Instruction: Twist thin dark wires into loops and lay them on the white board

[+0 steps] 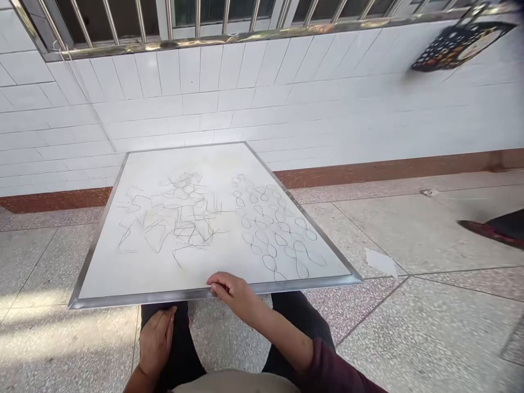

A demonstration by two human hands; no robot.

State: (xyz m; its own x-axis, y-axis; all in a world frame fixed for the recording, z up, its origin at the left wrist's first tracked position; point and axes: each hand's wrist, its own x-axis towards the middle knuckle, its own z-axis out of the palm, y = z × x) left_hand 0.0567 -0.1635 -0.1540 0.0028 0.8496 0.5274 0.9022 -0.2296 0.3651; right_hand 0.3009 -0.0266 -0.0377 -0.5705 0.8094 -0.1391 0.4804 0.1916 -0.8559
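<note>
Whiteboard (216,164) with a bright metal frame (123,299) lies in the lower middle of the frame, just above the person's lap, its far edge reaching toward the tiled wall. Its long axis runs side to side across the person's front, and what carries the far end cannot be seen. The right hand (235,295), nearer to the board of the two, sits at the middle of the near edge, its curled fingers (223,281) lying across the frame. Whether they actually pinch the frame cannot be told, as the thumb side is hidden. A maroon sleeve (335,368) covers the right arm, which comes in from the lower right. The left hand (156,341) lies apart from the board on dark trousers (184,349), fingers loosely together and holding nothing. Two dark line drawings cover the board: a tangled, angular scribble (172,215) on the left and a chain of looped ovals (274,229) on the right, with the right hand closest to the space between them. White wall tiles (184,109) rise behind, above brown skirting (368,177), and a speckled terrazzo floor (426,327) spreads below, with a loose sheet of white paper (380,262) near the board's right corner.
</note>
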